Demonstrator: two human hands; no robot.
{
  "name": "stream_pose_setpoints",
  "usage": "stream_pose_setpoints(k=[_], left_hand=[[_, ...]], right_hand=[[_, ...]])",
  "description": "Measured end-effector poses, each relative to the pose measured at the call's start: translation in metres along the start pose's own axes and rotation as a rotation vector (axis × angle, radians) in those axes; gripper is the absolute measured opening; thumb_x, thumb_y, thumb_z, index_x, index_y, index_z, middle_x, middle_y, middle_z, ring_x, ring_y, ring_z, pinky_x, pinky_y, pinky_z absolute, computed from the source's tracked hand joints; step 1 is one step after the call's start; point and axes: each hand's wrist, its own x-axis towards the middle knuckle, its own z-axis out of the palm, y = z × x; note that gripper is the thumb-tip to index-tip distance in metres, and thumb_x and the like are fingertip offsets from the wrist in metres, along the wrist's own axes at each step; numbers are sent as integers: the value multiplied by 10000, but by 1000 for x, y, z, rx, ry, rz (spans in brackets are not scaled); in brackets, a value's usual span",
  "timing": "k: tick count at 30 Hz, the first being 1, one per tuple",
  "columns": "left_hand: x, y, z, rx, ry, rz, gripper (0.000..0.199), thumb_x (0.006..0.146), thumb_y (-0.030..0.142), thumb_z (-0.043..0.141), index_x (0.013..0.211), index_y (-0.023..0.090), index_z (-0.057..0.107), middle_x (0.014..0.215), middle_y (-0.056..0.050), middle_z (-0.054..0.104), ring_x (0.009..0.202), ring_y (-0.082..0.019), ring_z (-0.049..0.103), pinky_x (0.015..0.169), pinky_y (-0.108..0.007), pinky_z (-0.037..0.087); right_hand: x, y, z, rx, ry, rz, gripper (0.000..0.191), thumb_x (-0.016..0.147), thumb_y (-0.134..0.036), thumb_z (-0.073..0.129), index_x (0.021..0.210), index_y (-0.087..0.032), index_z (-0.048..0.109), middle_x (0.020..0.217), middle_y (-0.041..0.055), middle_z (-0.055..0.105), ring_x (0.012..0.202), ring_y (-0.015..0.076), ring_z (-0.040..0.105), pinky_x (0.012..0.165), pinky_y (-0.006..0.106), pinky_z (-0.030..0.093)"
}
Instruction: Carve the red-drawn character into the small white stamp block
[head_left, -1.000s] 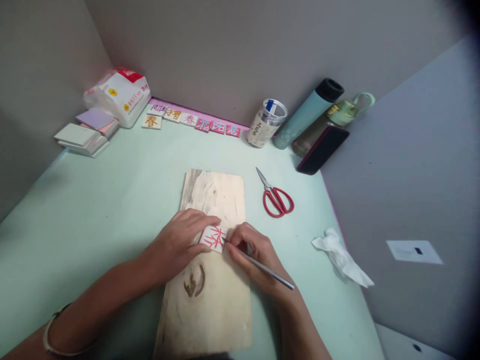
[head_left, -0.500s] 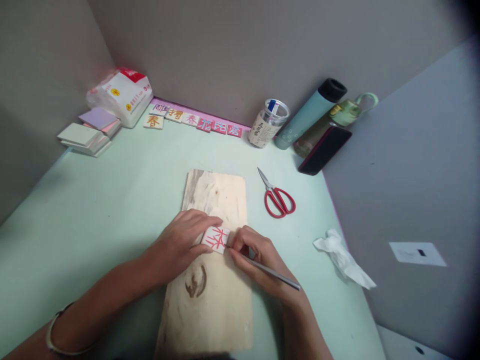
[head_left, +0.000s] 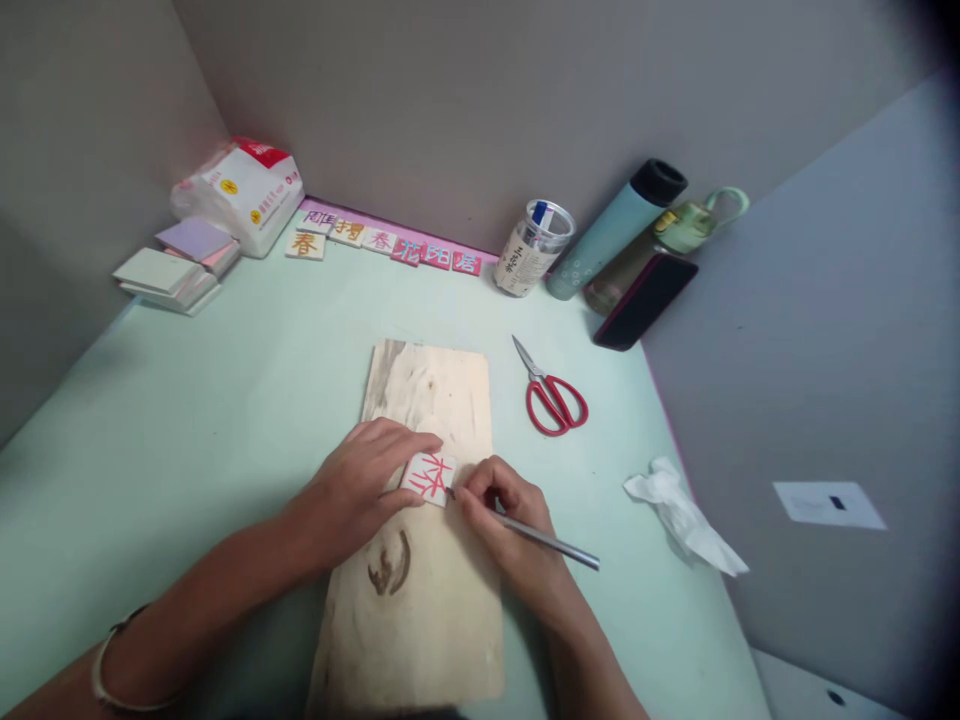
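A small white square tile (head_left: 429, 479) with a red character lies on the wooden board (head_left: 442, 640). My left hand (head_left: 367, 480) grips the tile from the left, thumb on its near edge and fingers on its far edge. In my right hand (head_left: 510, 510) is a slim silver craft knife (head_left: 555, 544), held like a pen. Its thin tip meets the tile's right side, close to the red strokes; whether it cuts into the surface is too small to tell. Red-handled scissors (head_left: 553, 393) lie right of the board, beyond my right hand.
Lettered tiles (head_left: 391, 243) line the back edge. Stacked blank tiles (head_left: 161, 275) and a tissue pack (head_left: 251, 195) stand back left. At back right are a clear jar (head_left: 525, 255), a blue bottle (head_left: 611, 235), a green-lidded bottle (head_left: 686, 225) and a phone (head_left: 645, 303). Crumpled tissue (head_left: 686, 515) lies right.
The craft knife's rear end has swung slightly upward as my right hand turned. My left hand still holds the tile in place. The whole view has shifted a little.
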Motion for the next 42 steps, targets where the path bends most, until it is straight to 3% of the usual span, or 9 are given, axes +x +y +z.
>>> stream_pose_setpoints(k=[4,9,20,23,27,29,36,40,42], left_hand=[[1,3,0,31,-9,6,405,909,224,677,1279,213,512,1172,-41,670,1080,-247,544,968,-402,399],[1,5,1,34,-6,-17,394,899,203,676,1256,226,512,1154,-39,670,1082,-252,549,970,-409,389],[1,1,1,23,-12,-9,405,909,239,668,1275,241,493,1170,-42,661,1106,-257,546,990,-422,388],[0,1,1,29,-21,-9,399,921,234,657,1281,240,486,1191,-47,657,1120,-255,543,1003,-423,381],[1,3,1,33,-13,-1,395,915,248,668,1272,228,499,1191,-53,662,1116,-257,552,1005,-425,382],[1,4,1,28,2,-1,378,920,249,657,1266,226,507,1174,-51,666,1105,-256,558,995,-420,390],[1,5,1,15,39,4,325,940,280,622,1245,221,526,1144,-48,678,1072,-253,573,972,-416,411],[2,6,0,12,43,2,328,939,261,634,1243,212,523,1145,-53,674,1078,-255,567,974,-415,405],[2,6,-1,14,31,5,327,934,241,641,1236,199,524,1150,-57,670,1078,-253,563,972,-414,401]], right_hand=[[2,2,3,195,81,69,250,859,-309,649,697,-206,490,668,-34,519,619,122,411,570,249,327],[5,-1,0,336,87,58,276,836,-350,693,687,-202,513,694,-12,582,658,139,478,619,264,364],[-2,1,0,41,37,-10,216,883,-237,608,713,-214,477,698,-27,513,631,126,427,568,260,341],[-3,3,5,-127,45,-152,199,908,-182,558,735,-222,468,724,-13,531,642,137,453,582,274,362],[-4,12,17,-429,127,-552,237,927,-90,508,755,-239,443,711,10,523,651,167,449,589,309,358],[-5,18,21,-555,145,-659,258,932,-68,505,755,-244,441,696,15,507,646,181,423,588,325,354],[-7,29,22,-690,160,-735,209,963,-84,482,825,-239,503,737,44,527,688,210,440,612,356,388],[-6,23,25,-593,256,-758,214,940,-72,525,820,-248,500,744,35,560,668,194,463,592,334,395],[-6,18,27,-466,281,-676,209,938,-75,532,819,-245,506,749,26,576,677,181,491,601,320,407]])
